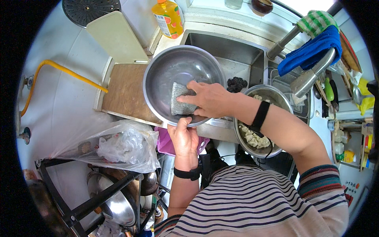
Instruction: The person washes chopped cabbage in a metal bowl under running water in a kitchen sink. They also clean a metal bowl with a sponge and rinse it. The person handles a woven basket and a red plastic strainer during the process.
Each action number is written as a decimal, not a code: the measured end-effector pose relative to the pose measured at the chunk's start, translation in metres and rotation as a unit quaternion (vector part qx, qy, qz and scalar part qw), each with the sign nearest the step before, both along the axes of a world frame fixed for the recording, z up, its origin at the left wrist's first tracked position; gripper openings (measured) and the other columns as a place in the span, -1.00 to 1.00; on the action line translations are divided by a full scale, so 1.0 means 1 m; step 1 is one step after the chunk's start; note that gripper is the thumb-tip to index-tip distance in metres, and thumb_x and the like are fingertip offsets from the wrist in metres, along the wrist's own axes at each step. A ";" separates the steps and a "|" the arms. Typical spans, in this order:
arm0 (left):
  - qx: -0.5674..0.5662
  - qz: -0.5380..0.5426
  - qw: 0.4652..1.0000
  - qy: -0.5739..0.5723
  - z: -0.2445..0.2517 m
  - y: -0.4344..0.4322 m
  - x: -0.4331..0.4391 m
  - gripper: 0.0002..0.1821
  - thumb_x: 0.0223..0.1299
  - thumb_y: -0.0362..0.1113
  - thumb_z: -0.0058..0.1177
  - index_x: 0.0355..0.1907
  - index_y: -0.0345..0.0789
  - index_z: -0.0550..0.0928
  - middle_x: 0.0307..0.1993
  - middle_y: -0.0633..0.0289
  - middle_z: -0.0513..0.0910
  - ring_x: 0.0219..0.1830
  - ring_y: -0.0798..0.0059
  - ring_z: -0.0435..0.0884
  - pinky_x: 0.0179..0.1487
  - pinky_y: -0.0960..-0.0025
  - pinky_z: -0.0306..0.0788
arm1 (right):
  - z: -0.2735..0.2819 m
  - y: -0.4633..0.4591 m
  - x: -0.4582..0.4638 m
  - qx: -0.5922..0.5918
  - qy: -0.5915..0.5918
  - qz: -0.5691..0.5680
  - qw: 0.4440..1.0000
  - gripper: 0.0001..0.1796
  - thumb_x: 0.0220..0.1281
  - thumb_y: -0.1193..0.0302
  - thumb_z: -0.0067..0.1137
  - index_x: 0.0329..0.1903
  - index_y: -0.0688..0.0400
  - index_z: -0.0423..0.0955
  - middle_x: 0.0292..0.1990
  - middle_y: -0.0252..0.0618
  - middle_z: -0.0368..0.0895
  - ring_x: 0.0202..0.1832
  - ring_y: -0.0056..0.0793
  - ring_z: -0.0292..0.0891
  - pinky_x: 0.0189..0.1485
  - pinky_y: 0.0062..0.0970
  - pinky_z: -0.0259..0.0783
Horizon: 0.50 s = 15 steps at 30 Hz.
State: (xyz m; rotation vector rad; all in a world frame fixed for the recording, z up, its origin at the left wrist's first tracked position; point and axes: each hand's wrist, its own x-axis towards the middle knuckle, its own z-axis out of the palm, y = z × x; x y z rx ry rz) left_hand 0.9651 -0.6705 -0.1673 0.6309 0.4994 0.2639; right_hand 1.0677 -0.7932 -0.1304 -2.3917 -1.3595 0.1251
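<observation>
My left hand [186, 137] grips the near rim of a wide stainless steel basin [161, 69], thumb over the edge. The basin is tilted above the near left part of the sink [229, 44]. In my right hand [215, 100] is a grey scouring cloth [179, 105], lying against the basin's inner wall, fingers spread over it. Under my right forearm stands a metal bowl [289, 102] holding pale florets [255, 139], apparently cauliflower; the arm hides part of it. A dark mesh scrubber [237, 84] lies by the basin's right side.
A faucet [314, 71] draped with a blue towel [311, 50] juts in from the right. On the left are a wooden board [127, 91], a pale cutting board [118, 38] and a yellow hose [71, 71]. A soap bottle [168, 19] stands behind. Plastic bags [121, 148] hang near a black rack [100, 195].
</observation>
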 end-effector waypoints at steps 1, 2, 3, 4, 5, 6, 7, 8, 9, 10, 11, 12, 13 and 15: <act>-0.006 -0.009 1.000 -0.001 -0.001 0.001 -0.001 -0.45 -0.09 -0.68 -0.12 0.09 -0.38 0.40 -0.08 0.14 0.53 -0.15 0.34 0.58 -0.17 0.31 0.54 | -0.003 0.003 0.001 -0.008 -0.037 -0.010 0.999 -0.64 0.08 0.37 0.11 0.00 -0.06 0.46 -0.21 -0.11 0.44 -0.16 -0.07 0.55 -0.21 -0.19 0.53; -0.010 -0.021 1.000 0.001 -0.003 0.002 -0.002 -0.43 -0.10 -0.70 -0.13 0.09 -0.36 0.41 -0.06 0.16 0.53 -0.10 0.36 0.58 -0.12 0.35 0.54 | -0.008 0.006 0.004 -0.019 -0.068 -0.015 0.997 -0.66 0.09 0.38 0.09 -0.01 -0.03 0.46 -0.22 -0.09 0.44 -0.19 -0.08 0.56 -0.23 -0.20 0.54; -0.008 -0.029 1.000 -0.001 -0.004 0.002 -0.003 -0.42 -0.11 -0.70 -0.13 0.10 -0.36 0.40 -0.06 0.16 0.53 -0.10 0.36 0.58 -0.11 0.34 0.54 | -0.012 0.007 0.010 -0.042 -0.094 -0.028 0.994 -0.68 0.10 0.40 0.08 -0.03 0.01 0.46 -0.24 -0.08 0.45 -0.22 -0.09 0.58 -0.26 -0.22 0.54; -0.005 -0.039 0.999 0.001 -0.005 0.003 -0.003 -0.42 -0.11 -0.70 -0.14 0.10 -0.36 0.40 -0.06 0.17 0.53 -0.09 0.36 0.58 -0.10 0.33 0.53 | -0.016 0.009 0.019 -0.065 -0.100 -0.056 0.991 -0.74 0.11 0.45 0.03 -0.09 0.13 0.42 -0.25 0.01 0.47 -0.29 -0.06 0.60 -0.32 -0.22 0.54; 0.001 -0.045 0.999 0.026 -0.006 0.002 -0.004 -0.41 -0.12 -0.71 -0.15 0.10 -0.36 0.40 -0.06 0.17 0.53 -0.09 0.36 0.57 -0.09 0.31 0.53 | -0.018 0.009 0.028 -0.059 -0.080 -0.088 0.991 -0.74 0.10 0.45 0.03 -0.10 0.16 0.41 -0.25 0.04 0.48 -0.29 -0.04 0.60 -0.32 -0.20 0.54; -0.006 -0.047 0.999 0.005 -0.007 0.001 -0.004 -0.41 -0.12 -0.71 -0.15 0.10 -0.35 0.40 -0.07 0.18 0.53 -0.10 0.36 0.57 -0.10 0.32 0.53 | -0.019 0.009 0.038 -0.053 -0.061 -0.121 0.989 -0.74 0.09 0.46 0.04 -0.11 0.18 0.40 -0.24 0.07 0.49 -0.29 -0.03 0.60 -0.32 -0.18 0.54; -0.011 -0.046 0.999 0.007 -0.008 -0.001 -0.003 -0.42 -0.12 -0.71 -0.15 0.09 -0.35 0.40 -0.08 0.19 0.53 -0.12 0.37 0.57 -0.10 0.33 0.52 | -0.019 0.009 0.046 -0.047 -0.042 -0.153 0.986 -0.74 0.09 0.47 0.04 -0.12 0.21 0.39 -0.23 0.10 0.49 -0.28 -0.01 0.60 -0.32 -0.16 0.54; -0.014 -0.042 0.999 0.003 -0.008 -0.003 -0.003 -0.42 -0.12 -0.71 -0.15 0.08 -0.34 0.41 -0.09 0.20 0.53 -0.13 0.38 0.57 -0.11 0.33 0.51 | -0.019 0.014 0.051 0.006 -0.012 -0.193 0.981 -0.62 -0.03 0.54 0.12 -0.06 0.17 0.37 -0.23 0.11 0.46 -0.26 0.07 0.54 -0.21 -0.12 0.49; -0.010 -0.051 0.999 0.010 -0.009 -0.005 -0.002 -0.43 -0.12 -0.71 -0.15 0.07 -0.33 0.41 -0.10 0.21 0.53 -0.14 0.39 0.56 -0.12 0.34 0.51 | -0.017 0.022 0.055 0.050 0.009 -0.210 0.976 -0.63 -0.03 0.55 0.11 -0.07 0.18 0.38 -0.22 0.12 0.47 -0.24 0.09 0.52 -0.18 -0.11 0.47; -0.005 -0.057 0.998 0.010 -0.010 -0.008 -0.002 -0.44 -0.12 -0.71 -0.15 0.05 -0.33 0.41 -0.11 0.22 0.53 -0.16 0.39 0.56 -0.14 0.35 0.50 | -0.016 0.031 0.057 0.094 0.030 -0.226 0.969 -0.64 -0.03 0.56 0.10 -0.08 0.19 0.39 -0.22 0.12 0.47 -0.21 0.11 0.51 -0.15 -0.09 0.46; -0.001 -0.070 0.998 0.002 -0.010 -0.009 -0.001 -0.45 -0.12 -0.72 -0.15 0.04 -0.32 0.42 -0.13 0.23 0.53 -0.17 0.40 0.55 -0.15 0.36 0.49 | -0.015 0.041 0.058 0.131 0.057 -0.246 0.959 -0.65 -0.03 0.58 0.08 -0.09 0.20 0.40 -0.21 0.13 0.48 -0.19 0.13 0.50 -0.12 -0.08 0.44; 0.010 -0.064 0.997 0.037 -0.011 -0.010 -0.001 -0.46 -0.11 -0.72 -0.15 0.02 -0.31 0.41 -0.15 0.24 0.53 -0.20 0.40 0.55 -0.18 0.39 0.47 | -0.014 0.051 0.055 0.163 0.089 -0.202 0.962 -0.68 -0.02 0.61 0.04 -0.12 0.21 0.43 -0.19 0.13 0.49 -0.12 0.15 0.47 -0.07 -0.07 0.41; 0.015 -0.069 0.997 0.037 -0.012 -0.009 0.000 -0.46 -0.11 -0.72 -0.15 0.02 -0.31 0.41 -0.15 0.24 0.52 -0.19 0.39 0.55 -0.18 0.39 0.47 | -0.016 0.059 0.049 0.200 0.078 -0.134 0.967 -0.64 -0.05 0.64 0.04 -0.10 0.15 0.44 -0.17 0.15 0.47 -0.12 0.11 0.50 -0.10 -0.09 0.46; 0.032 -0.081 0.994 0.066 -0.012 -0.001 0.002 -0.46 -0.11 -0.72 -0.15 0.03 -0.31 0.40 -0.13 0.23 0.52 -0.18 0.38 0.55 -0.19 0.39 0.46 | -0.020 0.070 0.035 0.151 0.100 -0.029 0.983 -0.63 -0.08 0.64 0.05 -0.12 0.09 0.48 -0.19 0.03 0.47 -0.12 0.07 0.50 -0.11 -0.08 0.43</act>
